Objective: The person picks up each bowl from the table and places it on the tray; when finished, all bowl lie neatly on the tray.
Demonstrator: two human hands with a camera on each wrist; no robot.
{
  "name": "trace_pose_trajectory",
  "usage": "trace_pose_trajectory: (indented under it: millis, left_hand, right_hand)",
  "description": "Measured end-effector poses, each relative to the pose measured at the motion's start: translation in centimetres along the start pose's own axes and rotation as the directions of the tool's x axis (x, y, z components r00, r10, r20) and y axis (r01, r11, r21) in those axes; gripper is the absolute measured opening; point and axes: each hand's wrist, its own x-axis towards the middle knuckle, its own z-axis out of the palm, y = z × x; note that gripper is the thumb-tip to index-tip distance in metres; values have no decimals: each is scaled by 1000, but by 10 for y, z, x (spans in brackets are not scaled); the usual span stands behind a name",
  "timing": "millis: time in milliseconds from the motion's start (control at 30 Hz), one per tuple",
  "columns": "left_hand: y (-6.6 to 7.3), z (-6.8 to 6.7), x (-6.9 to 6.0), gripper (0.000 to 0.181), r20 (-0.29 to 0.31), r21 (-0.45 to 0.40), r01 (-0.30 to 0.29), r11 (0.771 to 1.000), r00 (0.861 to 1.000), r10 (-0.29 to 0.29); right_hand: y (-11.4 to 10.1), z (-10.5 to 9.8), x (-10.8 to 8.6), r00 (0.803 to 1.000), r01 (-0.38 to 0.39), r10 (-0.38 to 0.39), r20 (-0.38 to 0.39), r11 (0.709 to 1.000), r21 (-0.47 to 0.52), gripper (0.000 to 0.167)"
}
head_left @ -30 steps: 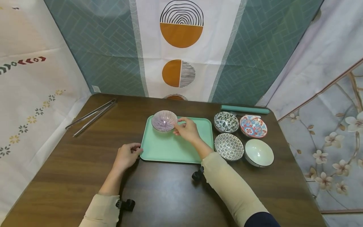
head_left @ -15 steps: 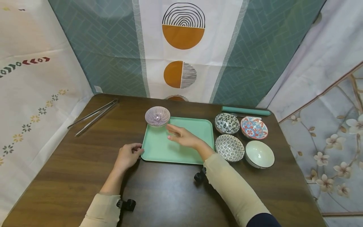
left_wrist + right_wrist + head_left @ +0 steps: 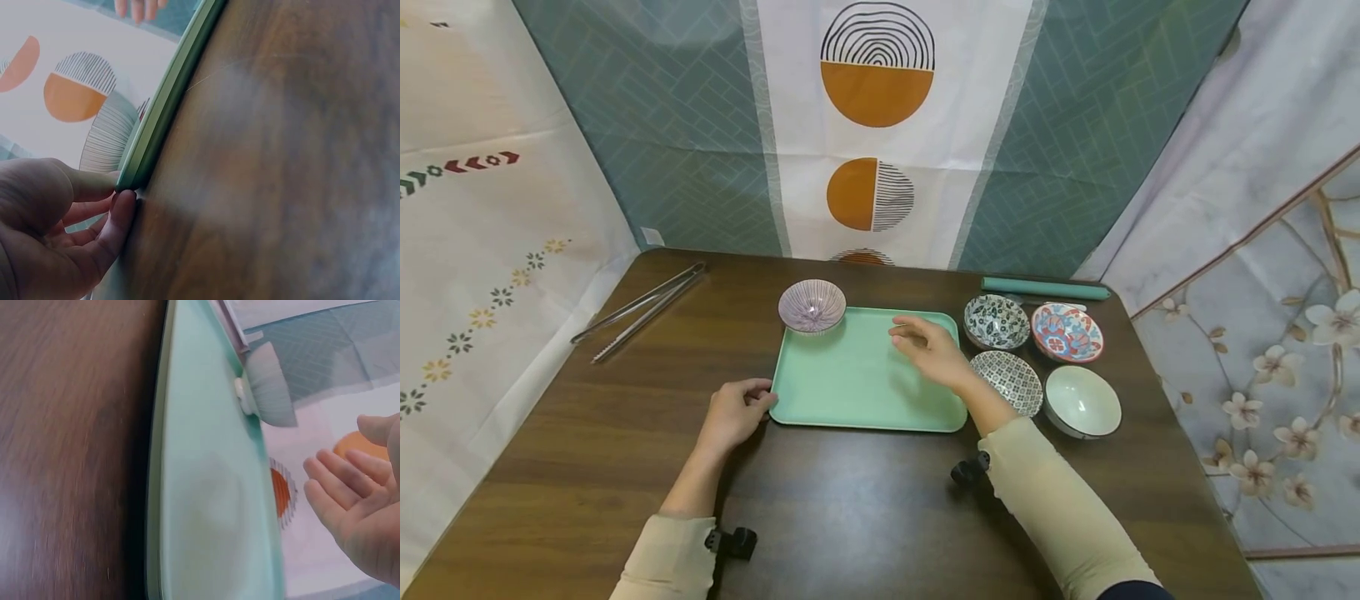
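Note:
A mint-green tray point(image 3: 857, 383) lies on the table, and a purple-striped bowl point(image 3: 812, 307) stands at its back left corner. My left hand point(image 3: 735, 412) pinches the tray's front left corner between thumb and finger, as the left wrist view shows around the tray edge point(image 3: 153, 125). Over the right part of the tray hovers my right hand point(image 3: 931, 353), fingers loosely bent and holding nothing. In the right wrist view that hand point(image 3: 369, 506) is apart from the tray and the bowl point(image 3: 269, 387).
Right of the tray stand a green-leaf bowl point(image 3: 996, 322), a red-and-blue bowl point(image 3: 1067, 332), a checked bowl point(image 3: 1011, 382), partly behind the right forearm, and a white bowl point(image 3: 1082, 402). A teal roll point(image 3: 1045, 289) lies behind them. Metal tongs point(image 3: 643, 310) lie at the back left.
The bowl has gone left and back to the tray's corner. My right hand has let go of it and moved right. My left hand has stayed at the tray corner.

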Motion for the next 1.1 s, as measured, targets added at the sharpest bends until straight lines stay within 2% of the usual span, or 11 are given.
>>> trace_pose_trajectory:
  millis: [167, 400, 667, 900, 1100]
  left_hand:
    - [-2, 0, 0, 29, -3, 17, -18, 1000, 1000, 18]
    - [-3, -1, -1, 29, -7, 12, -32, 999, 999, 33]
    - [-6, 0, 0, 30, -12, -21, -36, 999, 999, 36]
    - [-7, 0, 0, 32, -3, -22, -32, 999, 999, 32]
    - [-6, 0, -1, 32, -5, -11, -29, 1000, 1000, 29]
  right_hand:
    - [3, -17, -17, 996, -20, 17, -87, 999, -30, 44]
    - [7, -34, -39, 981, 34, -46, -186, 997, -67, 40]
    - [15, -58, -61, 942, 79, -126, -312, 984, -159, 34]
    - [22, -80, -79, 916, 82, -136, -376, 985, -155, 37]
    - [31, -95, -94, 893, 58, -139, -428, 979, -198, 36]
